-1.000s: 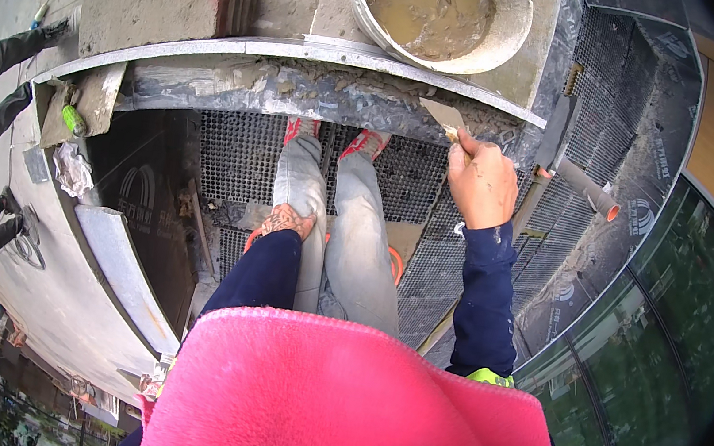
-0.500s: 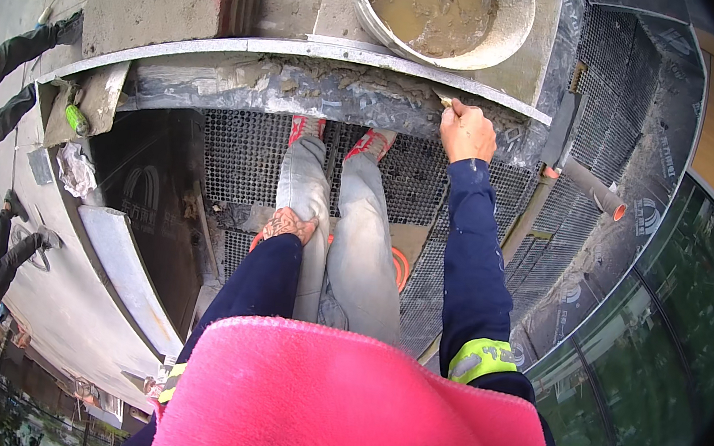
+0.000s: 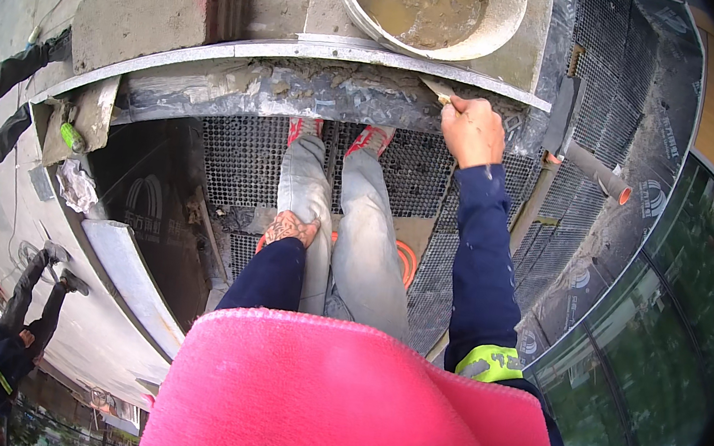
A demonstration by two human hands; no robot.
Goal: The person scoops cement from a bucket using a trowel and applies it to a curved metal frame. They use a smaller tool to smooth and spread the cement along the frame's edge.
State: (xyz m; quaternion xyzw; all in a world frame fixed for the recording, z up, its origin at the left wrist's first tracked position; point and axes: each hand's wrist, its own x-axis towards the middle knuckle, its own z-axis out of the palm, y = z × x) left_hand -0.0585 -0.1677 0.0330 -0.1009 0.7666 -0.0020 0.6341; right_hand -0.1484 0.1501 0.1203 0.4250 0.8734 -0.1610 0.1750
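The right hand (image 3: 473, 130) is clamped on a trowel (image 3: 435, 88), pressed to the mortared ledge (image 3: 302, 91) at upper centre. The left hand (image 3: 289, 228), fingers loosely together and holding nothing, rests on the thigh. Mortar could be scraped off through the mesh floor (image 3: 241, 151); the bucket (image 3: 428, 4) above could be knocked.

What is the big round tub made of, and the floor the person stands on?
The round tub looks like pale plastic: a smooth, thin, rounded rim, with wet brownish mortar inside. The floor looks like dark metal mesh, since you can see rows of small holes. The block beside the tub seems rough grey concrete.
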